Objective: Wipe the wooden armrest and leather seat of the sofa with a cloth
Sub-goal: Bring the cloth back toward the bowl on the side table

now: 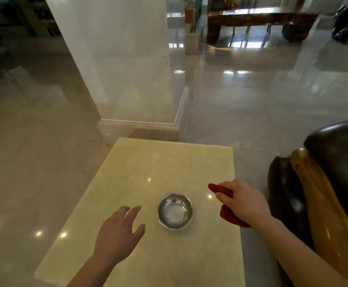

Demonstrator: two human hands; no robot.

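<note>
Two bare hands hover over a pale yellow stone table [140, 162] that fills the lower middle of the view, on a glossy marble floor [262, 104]. At twelve o'clock from the table stands a wide white pillar [123, 59] with a moulded base. At three o'clock sits the sofa [338, 150], its dark leather glossy and rounded, with the wooden armrest [322, 208] running golden-brown along its near edge, from about two o'clock down to five o'clock of the view. Far off at one o'clock is a dark wooden bench [258, 19], blurred.

The left hand [117, 233] lies at seven o'clock from the bowl, palm down, fingers spread and loosely extended, gripping nothing; whether it touches the table surface cannot be told. The right hand [243, 201] is at three o'clock from the bowl, over the table's right edge, fingers curled closed around a red cloth [229, 216]. The cloth is bunched, one end poking out past the fingertips toward eleven o'clock, the other hanging beneath the wrist. It is near the armrest but apart from it.

A small steel bowl [175, 211] stands upright on the table between the hands, touched by neither.
</note>
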